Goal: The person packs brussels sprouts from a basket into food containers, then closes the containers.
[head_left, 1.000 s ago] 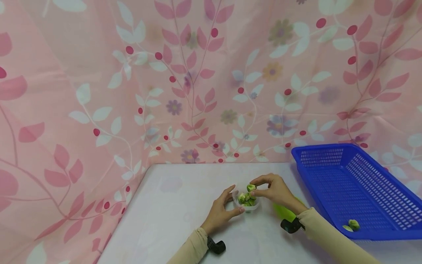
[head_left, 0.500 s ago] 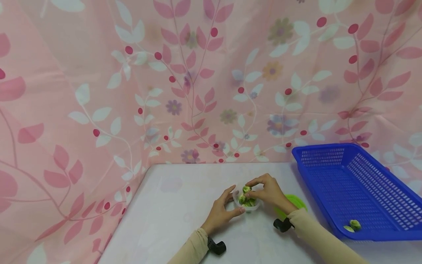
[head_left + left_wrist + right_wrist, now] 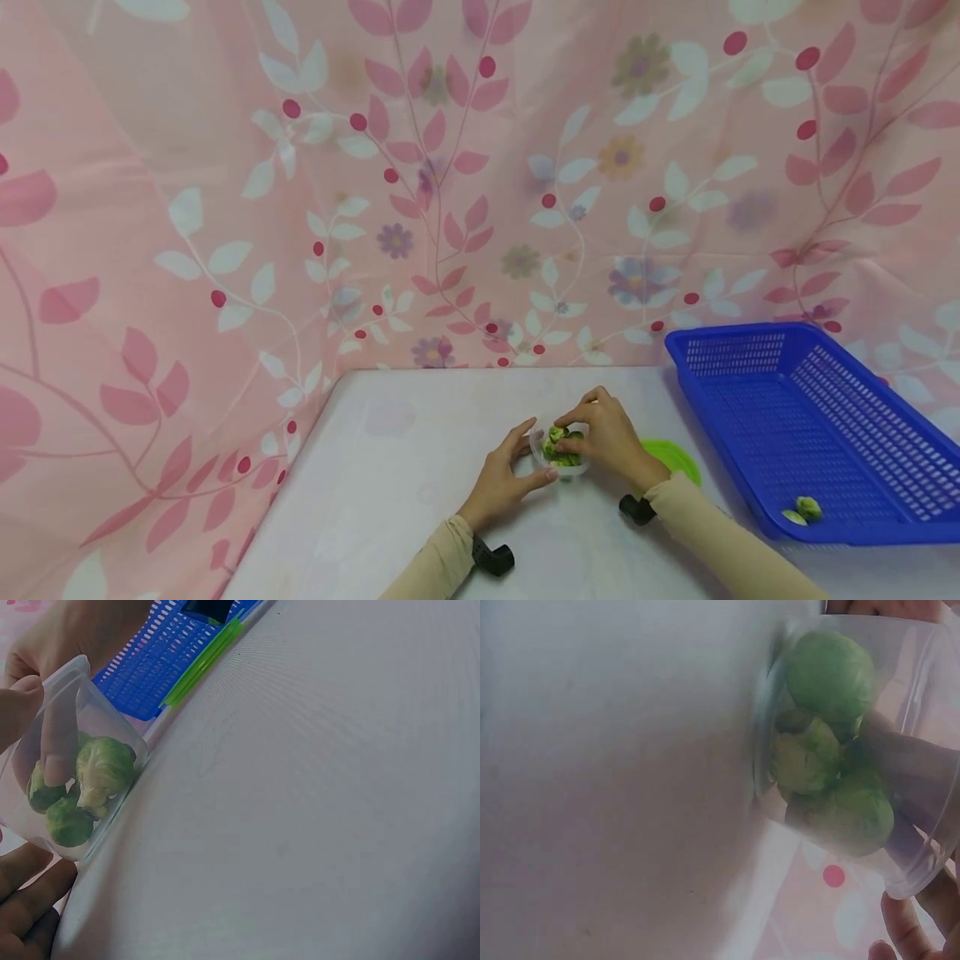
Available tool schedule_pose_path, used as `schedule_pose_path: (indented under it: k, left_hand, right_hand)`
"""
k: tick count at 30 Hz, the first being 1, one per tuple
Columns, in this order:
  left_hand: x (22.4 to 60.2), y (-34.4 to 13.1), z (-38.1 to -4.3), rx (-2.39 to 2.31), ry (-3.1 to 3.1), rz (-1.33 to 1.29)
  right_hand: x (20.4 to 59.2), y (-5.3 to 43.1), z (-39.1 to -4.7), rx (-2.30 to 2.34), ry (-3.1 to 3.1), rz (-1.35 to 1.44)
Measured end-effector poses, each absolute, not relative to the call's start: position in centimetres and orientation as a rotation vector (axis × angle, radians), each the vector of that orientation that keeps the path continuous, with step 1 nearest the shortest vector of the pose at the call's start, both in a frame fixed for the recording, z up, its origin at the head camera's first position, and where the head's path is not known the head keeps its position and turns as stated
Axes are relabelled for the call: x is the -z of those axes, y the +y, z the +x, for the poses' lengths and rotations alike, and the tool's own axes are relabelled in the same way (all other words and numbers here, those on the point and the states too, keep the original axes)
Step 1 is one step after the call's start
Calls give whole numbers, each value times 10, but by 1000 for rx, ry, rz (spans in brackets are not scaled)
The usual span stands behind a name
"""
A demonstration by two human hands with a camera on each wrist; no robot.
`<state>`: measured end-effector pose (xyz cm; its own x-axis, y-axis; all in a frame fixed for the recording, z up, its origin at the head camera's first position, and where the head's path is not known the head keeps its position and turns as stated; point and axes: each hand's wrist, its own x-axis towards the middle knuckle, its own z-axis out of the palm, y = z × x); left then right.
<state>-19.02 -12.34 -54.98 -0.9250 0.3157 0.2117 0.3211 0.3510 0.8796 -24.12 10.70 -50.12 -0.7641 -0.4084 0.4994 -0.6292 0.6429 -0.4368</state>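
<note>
The left hand (image 3: 498,479) curves in a wide C around a small, rounded tub of clear plastic (image 3: 105,709), thumb by its 6 o'clock side and fingers by its 10 o'clock side. The hold looks light, so a knock on the rim from above might tilt or slide the tub. The right hand (image 3: 611,433) comes in from 2 o'clock, thumb and index finger bent close together at the mouth — they appear to pinch a small, round, leafy green Brussels sprout (image 3: 557,433). The main risk is here: the sprouts already in the tub (image 3: 829,675) lie heaped against each other, so one pressed on top could roll over the rim, or a withdrawing fingertip could drag one out.

At 3 o'clock from the tub, a bright green plastic lid (image 3: 671,457) lies partly behind the right wrist; a sweep of that forearm might shove it. Farther out at 3 o'clock sits a large, blue, slotted plastic basket (image 3: 810,433), two more sprouts (image 3: 808,507) near its 6 o'clock wall — easily overlooked, being tucked into the corner. All stand on a pale table (image 3: 397,500).
</note>
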Motion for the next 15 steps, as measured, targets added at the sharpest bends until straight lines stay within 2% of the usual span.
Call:
schedule_pose_path:
  k: [15]
  left_hand:
    - [550, -124, -191, 1643, -2597, -594]
  right_hand:
    - [495, 101, -239, -561, -2416, 878]
